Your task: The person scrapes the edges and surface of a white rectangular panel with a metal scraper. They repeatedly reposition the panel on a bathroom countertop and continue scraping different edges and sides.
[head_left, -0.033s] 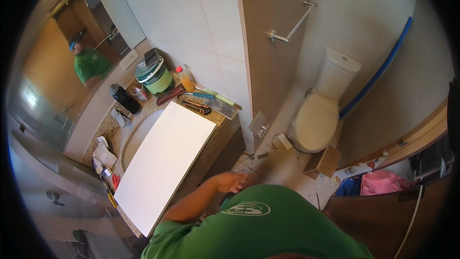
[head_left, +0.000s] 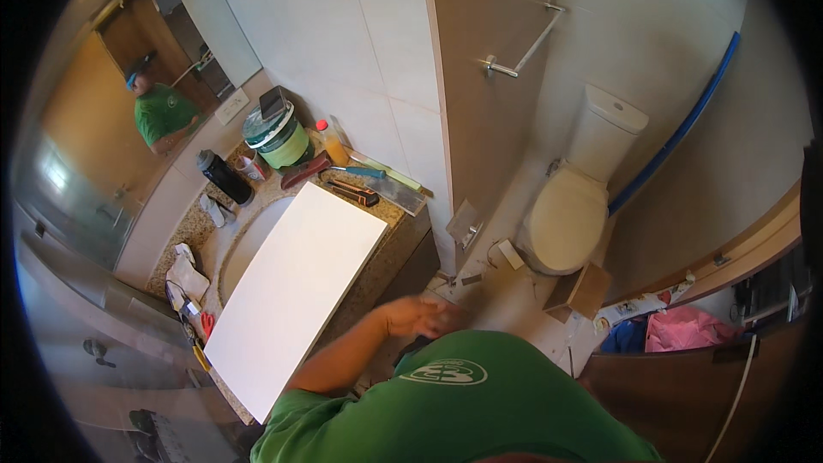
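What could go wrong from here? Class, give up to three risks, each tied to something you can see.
1. The white panel lies across the basin, close to the left forearm in this view; a bump might shift it.
2. The dark flat object on the green bucket could slide off if knocked.
3. The brown piece on the floor beside the toilet might trip someone.

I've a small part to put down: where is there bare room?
The flat white rectangular panel is bare on top, bordered by the orange-black utility knife at its far end and a red-handled tool at left. The closed cream toilet lid, before the white cistern, is bare. Crowded: the far end of the speckled stone counter, around the round green bucket.
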`<state>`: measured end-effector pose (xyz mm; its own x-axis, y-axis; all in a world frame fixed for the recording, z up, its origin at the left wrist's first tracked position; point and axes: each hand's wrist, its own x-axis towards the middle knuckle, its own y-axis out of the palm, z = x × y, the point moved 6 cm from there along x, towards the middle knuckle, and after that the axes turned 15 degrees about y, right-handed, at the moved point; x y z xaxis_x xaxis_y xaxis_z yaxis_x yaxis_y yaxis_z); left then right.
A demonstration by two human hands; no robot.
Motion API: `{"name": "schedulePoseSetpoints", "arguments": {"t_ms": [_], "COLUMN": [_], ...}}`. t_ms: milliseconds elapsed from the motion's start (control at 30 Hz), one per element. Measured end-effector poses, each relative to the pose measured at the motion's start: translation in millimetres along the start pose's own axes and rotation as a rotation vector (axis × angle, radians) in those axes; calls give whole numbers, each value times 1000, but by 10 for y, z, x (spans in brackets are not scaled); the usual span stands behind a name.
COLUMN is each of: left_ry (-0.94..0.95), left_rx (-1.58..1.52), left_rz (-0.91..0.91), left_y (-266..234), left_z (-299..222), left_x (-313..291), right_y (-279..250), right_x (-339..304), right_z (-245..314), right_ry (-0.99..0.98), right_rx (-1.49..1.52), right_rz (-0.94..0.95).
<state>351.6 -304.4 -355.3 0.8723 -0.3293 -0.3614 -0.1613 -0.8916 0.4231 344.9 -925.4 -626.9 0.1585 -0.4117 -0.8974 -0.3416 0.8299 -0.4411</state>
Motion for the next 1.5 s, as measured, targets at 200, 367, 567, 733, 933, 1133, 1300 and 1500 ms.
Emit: {"name": "schedulePoseSetpoints", "arguments": {"t_ms": [200, 367, 567, 733, 933, 1133, 1300, 1500], "left_ry": [813, 376, -72, -161, 16, -56, -60, -80], "left_rx": [806, 1476, 1635, 1809, 2007, 1917, 1918, 1767], "left_rz": [-595, -1378, -1428, -1202, -889, -1044, -1036, -1366], "left_y": [-1060, -2754, -4309, -5319, -5776, -5750, -5782, -5461], "left_z": [-3010, -4758, -5502, -5626, -5801, -6106, -6051, -5556], "left_x": [-603, -1305, -1194, -811, -135, 74, -201, -834], "right_y": [-62, 137, 355, 480, 807, 1021, 1102, 843], "right_x": [-496, -971, -1218, -1286, -1475, -1735, -1384, -985], "right_z": [667, 1069, 1282, 1188, 827, 809, 691, 981], "right_ry": [-113, -149, -105, -59, 4, 87, 22, -3], "right_rx": [49, 108, 123, 107, 35, 290, -17, 20], "right_rz": [-35, -40, -72, -92, -103, -93, -139, -148]}}
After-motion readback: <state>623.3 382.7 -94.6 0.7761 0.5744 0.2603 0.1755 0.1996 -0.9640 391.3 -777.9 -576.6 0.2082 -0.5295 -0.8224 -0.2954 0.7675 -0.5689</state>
